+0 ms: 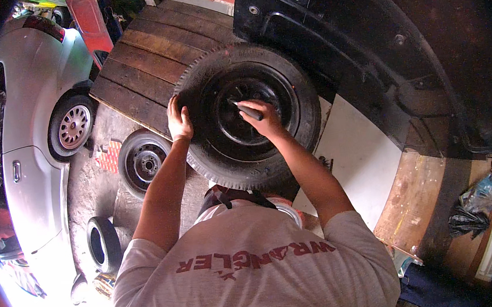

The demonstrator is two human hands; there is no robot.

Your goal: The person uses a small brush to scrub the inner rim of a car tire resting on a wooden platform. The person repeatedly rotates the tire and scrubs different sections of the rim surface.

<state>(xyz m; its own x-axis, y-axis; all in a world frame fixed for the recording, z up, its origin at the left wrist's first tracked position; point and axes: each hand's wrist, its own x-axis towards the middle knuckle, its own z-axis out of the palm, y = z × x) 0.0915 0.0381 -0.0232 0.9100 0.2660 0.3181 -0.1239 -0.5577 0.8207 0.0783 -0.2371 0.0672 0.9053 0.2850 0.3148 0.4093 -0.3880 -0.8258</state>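
Note:
A large black tyre point(205, 142) on a dark steel rim point(232, 134) faces me, its near edge close to my waist. Flat against the tread on its left side lies my left hand point(179, 119), fingers stretched out. Over the middle of the rim, my right hand point(264, 118) is closed around a small tool with a black handle point(250, 113). The tool's thin, pale tip points left toward the hub; what kind of tool it is, I cannot tell. Shadow hides much of the hub's detail.
Dark wooden planks point(144, 60) lie beyond the tyre. A second wheel point(143, 163) and a loose tyre point(103, 244) are at the left, near a silver car point(33, 166). A large black panel point(353, 44) rises at the right, above a white board point(358, 161).

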